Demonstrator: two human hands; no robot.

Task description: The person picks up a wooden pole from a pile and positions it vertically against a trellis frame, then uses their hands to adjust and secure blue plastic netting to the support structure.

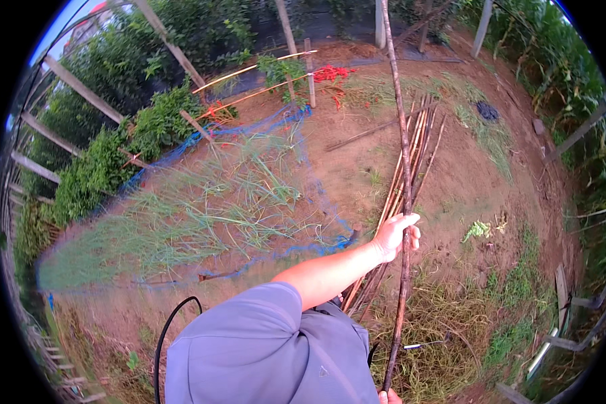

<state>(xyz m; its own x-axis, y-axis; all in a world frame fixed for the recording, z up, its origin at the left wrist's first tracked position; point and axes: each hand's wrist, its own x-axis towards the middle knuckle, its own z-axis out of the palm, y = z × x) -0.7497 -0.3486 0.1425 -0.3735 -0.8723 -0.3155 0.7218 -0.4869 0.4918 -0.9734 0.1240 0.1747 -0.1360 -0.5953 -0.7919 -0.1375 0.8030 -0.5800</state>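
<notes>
A long dark wooden pole (pixel 398 135) runs from the top edge of the view down to the lower edge. My left hand (pixel 394 237) grips it around the middle, the forearm stretched across from the left and the thumb lying along the far side. At the bottom, only part of my right hand (pixel 389 397) shows, closed around the pole's lower end. Behind the pole, a bundle of thin sticks (pixel 411 155) lies on the bare soil, partly hidden by my left hand and arm.
Left of the sticks, blue netting (pixel 303 145) borders a bed of green onion-like plants (pixel 215 209). Red twine (pixel 331 73) hangs by an upright post (pixel 310 74) at the back. Dry straw (pixel 444 330) covers the near-right ground; a dark bundle (pixel 487 111) lies farther right.
</notes>
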